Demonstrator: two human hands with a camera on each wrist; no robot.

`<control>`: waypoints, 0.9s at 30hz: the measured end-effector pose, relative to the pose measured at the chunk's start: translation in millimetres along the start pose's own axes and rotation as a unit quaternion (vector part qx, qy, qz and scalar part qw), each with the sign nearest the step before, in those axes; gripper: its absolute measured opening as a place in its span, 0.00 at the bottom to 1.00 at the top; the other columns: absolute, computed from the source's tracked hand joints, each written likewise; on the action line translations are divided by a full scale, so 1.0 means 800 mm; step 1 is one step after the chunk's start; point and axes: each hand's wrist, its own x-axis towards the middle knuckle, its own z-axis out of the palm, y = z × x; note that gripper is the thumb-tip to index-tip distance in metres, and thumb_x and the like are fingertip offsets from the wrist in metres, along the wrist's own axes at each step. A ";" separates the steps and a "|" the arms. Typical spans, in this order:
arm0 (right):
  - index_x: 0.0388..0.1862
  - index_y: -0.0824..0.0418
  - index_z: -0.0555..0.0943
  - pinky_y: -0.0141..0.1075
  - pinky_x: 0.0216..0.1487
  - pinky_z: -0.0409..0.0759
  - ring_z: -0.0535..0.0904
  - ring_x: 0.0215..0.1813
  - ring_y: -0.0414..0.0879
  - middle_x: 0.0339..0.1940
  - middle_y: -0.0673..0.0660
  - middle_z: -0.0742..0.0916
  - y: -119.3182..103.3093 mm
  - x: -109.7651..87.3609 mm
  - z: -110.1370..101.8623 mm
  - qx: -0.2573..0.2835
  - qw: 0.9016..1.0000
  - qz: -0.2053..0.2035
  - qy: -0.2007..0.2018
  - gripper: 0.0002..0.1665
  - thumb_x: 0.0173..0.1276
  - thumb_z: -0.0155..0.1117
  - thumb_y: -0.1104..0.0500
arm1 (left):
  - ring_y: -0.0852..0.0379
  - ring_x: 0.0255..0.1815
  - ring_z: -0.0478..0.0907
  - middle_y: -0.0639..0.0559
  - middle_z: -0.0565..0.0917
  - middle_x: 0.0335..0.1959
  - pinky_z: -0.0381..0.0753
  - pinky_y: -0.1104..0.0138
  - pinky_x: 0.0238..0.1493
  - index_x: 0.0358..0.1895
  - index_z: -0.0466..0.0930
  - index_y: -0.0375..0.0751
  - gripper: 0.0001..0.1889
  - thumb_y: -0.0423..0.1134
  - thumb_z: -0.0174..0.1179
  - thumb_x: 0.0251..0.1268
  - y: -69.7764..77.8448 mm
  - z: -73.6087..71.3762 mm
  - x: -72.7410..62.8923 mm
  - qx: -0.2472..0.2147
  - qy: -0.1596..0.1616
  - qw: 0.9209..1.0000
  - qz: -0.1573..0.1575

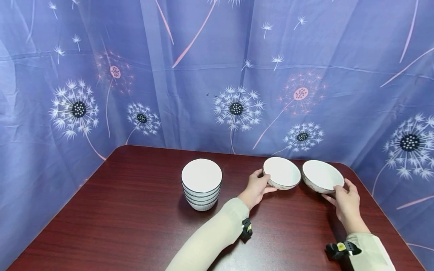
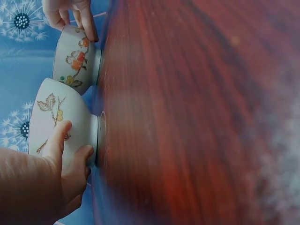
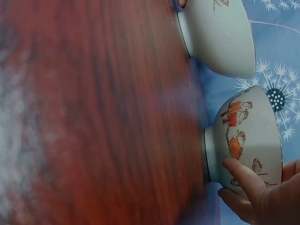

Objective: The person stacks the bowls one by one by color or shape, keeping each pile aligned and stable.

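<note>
Two white bowls are near the table's far edge, side by side. My left hand [image 1: 256,189] grips the left bowl [image 1: 282,173] by its left side, the thumb up near the rim. In the left wrist view this bowl [image 2: 77,110] shows a brown twig and leaf print. My right hand [image 1: 348,207] holds the right bowl [image 1: 323,176] at its right side, fingers against the wall. Orange-red birds decorate that bowl [image 3: 234,124] in the right wrist view. Both bowls face up, their feet at or very close to the tabletop; I cannot tell whether they touch it.
A stack of several white dark-rimmed bowls [image 1: 201,182] stands left of my left hand. The dark red wooden table [image 1: 118,214] reaches back to a blue curtain [image 1: 190,94] with dandelion prints, which also hangs at both sides.
</note>
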 end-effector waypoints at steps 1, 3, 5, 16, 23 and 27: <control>0.79 0.57 0.35 0.31 0.40 0.85 0.73 0.46 0.32 0.71 0.65 0.54 0.000 0.000 0.000 0.000 1.000 0.000 0.002 0.41 0.71 0.36 0.65 | 0.37 0.47 0.80 0.29 0.71 0.57 0.84 0.49 0.44 0.69 0.59 0.28 0.28 0.25 0.52 0.67 0.000 0.000 -0.001 0.001 0.000 1.000 0.002; 0.79 0.56 0.35 0.31 0.40 0.85 0.74 0.44 0.31 0.72 0.66 0.53 -0.001 0.000 0.000 0.001 1.000 0.002 0.003 0.41 0.71 0.36 0.65 | 0.37 0.46 0.80 0.29 0.72 0.56 0.84 0.49 0.43 0.69 0.59 0.28 0.27 0.24 0.52 0.67 0.001 0.000 -0.002 0.006 -0.001 1.000 0.006; 0.79 0.56 0.34 0.31 0.39 0.85 0.74 0.41 0.30 0.73 0.67 0.52 -0.001 0.000 0.000 0.003 1.000 0.000 0.002 0.41 0.70 0.36 0.66 | 0.37 0.45 0.80 0.29 0.72 0.56 0.84 0.49 0.43 0.69 0.60 0.28 0.27 0.24 0.52 0.66 0.002 0.000 -0.002 0.009 -0.001 1.000 0.008; 0.78 0.58 0.34 0.31 0.39 0.85 0.76 0.36 0.30 0.72 0.68 0.52 0.001 0.002 0.000 0.003 1.000 -0.007 0.003 0.42 0.70 0.36 0.67 | 0.41 0.40 0.81 0.30 0.73 0.54 0.85 0.50 0.42 0.70 0.57 0.26 0.29 0.24 0.52 0.65 0.003 -0.010 -0.008 0.020 -0.003 1.000 0.017; 0.79 0.57 0.35 0.32 0.41 0.85 0.74 0.45 0.32 0.71 0.66 0.54 0.001 0.002 0.000 -0.003 1.000 -0.002 0.005 0.41 0.71 0.35 0.65 | 0.45 0.34 0.82 0.33 0.75 0.49 0.85 0.52 0.41 0.68 0.60 0.26 0.28 0.24 0.52 0.64 0.009 -0.017 -0.018 0.018 -0.010 1.000 0.011; 0.79 0.57 0.35 0.32 0.41 0.85 0.74 0.46 0.33 0.71 0.66 0.54 0.001 0.001 0.000 -0.005 1.000 -0.002 0.004 0.41 0.71 0.35 0.65 | 0.47 0.34 0.81 0.34 0.75 0.48 0.86 0.53 0.40 0.68 0.61 0.26 0.28 0.24 0.52 0.64 0.014 -0.019 -0.025 0.020 -0.014 1.000 0.012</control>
